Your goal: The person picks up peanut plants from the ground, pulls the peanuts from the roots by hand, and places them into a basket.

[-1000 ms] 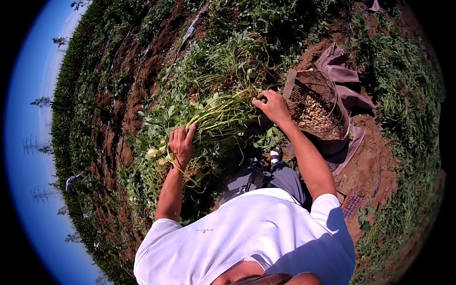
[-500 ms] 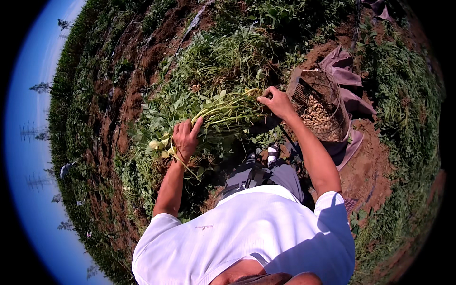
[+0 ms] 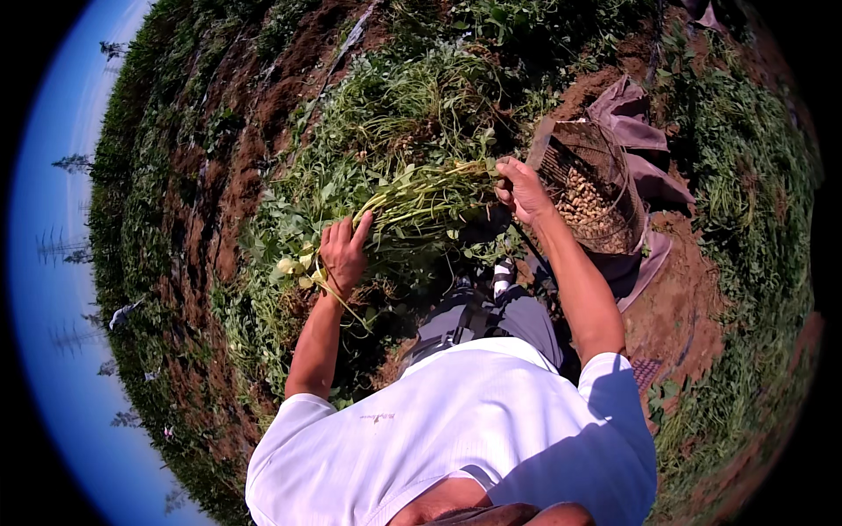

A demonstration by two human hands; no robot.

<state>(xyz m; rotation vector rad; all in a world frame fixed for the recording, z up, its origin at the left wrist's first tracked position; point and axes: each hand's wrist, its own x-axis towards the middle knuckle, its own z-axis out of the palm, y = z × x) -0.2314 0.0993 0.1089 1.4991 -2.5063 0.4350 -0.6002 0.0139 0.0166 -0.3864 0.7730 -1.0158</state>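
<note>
Outdoors, over a sunlit field beside a mesh basket, spans a bundle of stems: closes the left hand around the leafy end; has just shifted the half-curled right hand basketward, apparently keeping work at the root end; cannot tell its hold.

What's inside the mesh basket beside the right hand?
A heap of tan, peanut-like pods shows inside the basket. The heap hides whatever lies beneath it.

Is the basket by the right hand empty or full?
In between: the basket is partly filled. Peanuts cover some of it, but part of its wall is bare.
</note>
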